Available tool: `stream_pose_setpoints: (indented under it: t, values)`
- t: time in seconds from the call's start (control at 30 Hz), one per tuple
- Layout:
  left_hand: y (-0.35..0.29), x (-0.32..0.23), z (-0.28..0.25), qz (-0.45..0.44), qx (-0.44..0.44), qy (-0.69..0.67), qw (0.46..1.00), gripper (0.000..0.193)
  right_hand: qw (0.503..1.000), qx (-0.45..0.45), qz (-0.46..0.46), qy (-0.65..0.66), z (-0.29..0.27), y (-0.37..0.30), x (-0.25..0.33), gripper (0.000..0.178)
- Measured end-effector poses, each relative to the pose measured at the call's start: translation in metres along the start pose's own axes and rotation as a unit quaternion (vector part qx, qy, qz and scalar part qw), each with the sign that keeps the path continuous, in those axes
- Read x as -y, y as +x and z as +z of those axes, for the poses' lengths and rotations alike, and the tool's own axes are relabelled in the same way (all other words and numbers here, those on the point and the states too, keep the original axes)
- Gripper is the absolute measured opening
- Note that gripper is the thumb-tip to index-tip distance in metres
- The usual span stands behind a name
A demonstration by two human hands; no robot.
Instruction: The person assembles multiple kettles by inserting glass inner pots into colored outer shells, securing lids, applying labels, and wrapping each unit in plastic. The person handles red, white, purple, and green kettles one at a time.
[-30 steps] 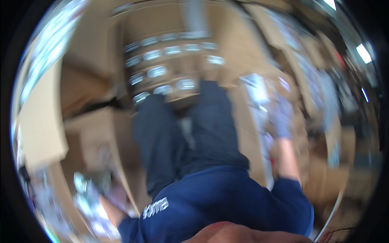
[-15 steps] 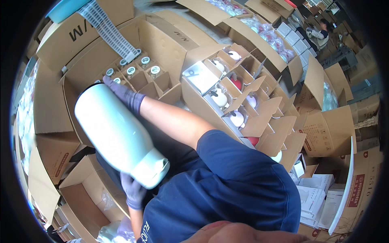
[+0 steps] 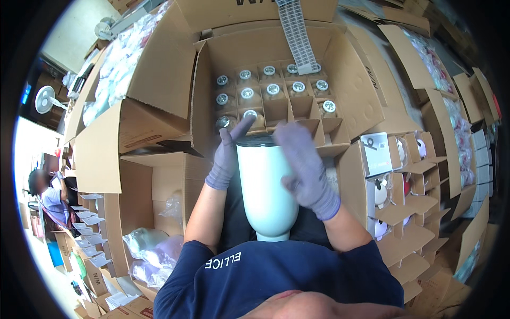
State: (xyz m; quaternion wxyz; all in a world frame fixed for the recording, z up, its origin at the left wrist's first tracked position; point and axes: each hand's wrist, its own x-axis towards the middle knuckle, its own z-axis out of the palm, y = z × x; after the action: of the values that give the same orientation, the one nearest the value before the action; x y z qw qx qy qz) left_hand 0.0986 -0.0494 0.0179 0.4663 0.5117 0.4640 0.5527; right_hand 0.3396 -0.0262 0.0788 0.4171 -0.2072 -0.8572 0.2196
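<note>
A pale mint insulated jug [image 3: 267, 181] rests between my thighs, its dark round end [image 3: 256, 140] pointing away and its narrower end against my shirt. My left hand [image 3: 229, 151], in a grey-purple glove, is beside the dark end with fingers outstretched, holding nothing. On the other side my right hand [image 3: 304, 167], gloved alike, has fingers extended and thumb apart next to the jug; motion blurs it, and whether it touches the jug is unclear. Just beyond both hands is a cardboard box [image 3: 361, 101] with dividers, where several clear glass items with white-rimmed tops [image 3: 247, 93] stand in cells.
A long grid-patterned sheet [image 3: 297, 40] hangs into the box from its far side. On the left, an open carton [image 3: 143, 186] holds plastic-wrapped items [image 3: 154, 250]. To the right stands a divided carton [image 3: 404, 212] of white and red pieces. A person [image 3: 50, 199] is at far left.
My view has swung left. The jug now lies straight before me instead of slanting. My left hand has moved from its near end to the dark end, and my right hand has shifted beside it.
</note>
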Motion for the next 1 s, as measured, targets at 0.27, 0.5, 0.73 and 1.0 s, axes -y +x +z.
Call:
stream_pose_setpoints:
  t: [0.27,0.5,0.73,1.0]
  values:
    - [0.004,-0.05,0.025,-0.095,-0.071,0.164,0.979,0.091,0.992,-0.069,0.093,0.057,0.009,-0.024,-0.068,0.065]
    - [0.053,-0.03,0.011,0.032,0.036,-0.095,0.994,0.079,0.867,-0.029,0.289,0.406,0.039,0.044,-0.13,0.059]
    - [0.101,0.023,0.01,-0.054,-0.096,-0.154,0.982,0.05,0.991,-0.02,0.076,-0.111,0.055,0.072,-0.157,0.055]
    - [0.096,0.045,0.02,-0.045,-0.11,-0.065,0.991,0.052,0.949,0.044,0.309,0.051,0.067,0.062,-0.162,0.062]
